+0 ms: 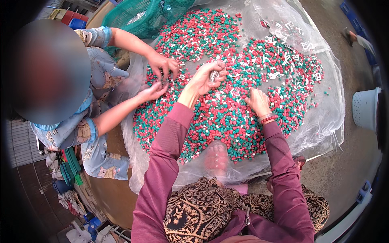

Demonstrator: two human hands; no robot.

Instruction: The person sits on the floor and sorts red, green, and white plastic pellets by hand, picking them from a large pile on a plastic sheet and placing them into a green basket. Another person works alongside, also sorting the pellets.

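A broad heap of small red, green and white plastic pieces (227, 121) lies before me on a sheer white mesh sheet (326, 101). Above its middle, my left hand (207, 77) is turned palm up, its fingers curled over a few slim white plastic pieces (214, 75). Knuckles up, my right hand (257, 101) rests low against the heap to the right with its fingers closed; whatever is under the fingertips is hidden. Longer white plastic bits (287, 58) are scattered among the pieces at the far right.
At left, another person's hands (162, 68) work over the heap's edge. Green netting (139, 18) is bunched at the far left. My bare foot (216, 156) is at the near edge. A pale perforated basket (366, 109) stands on the floor at right.
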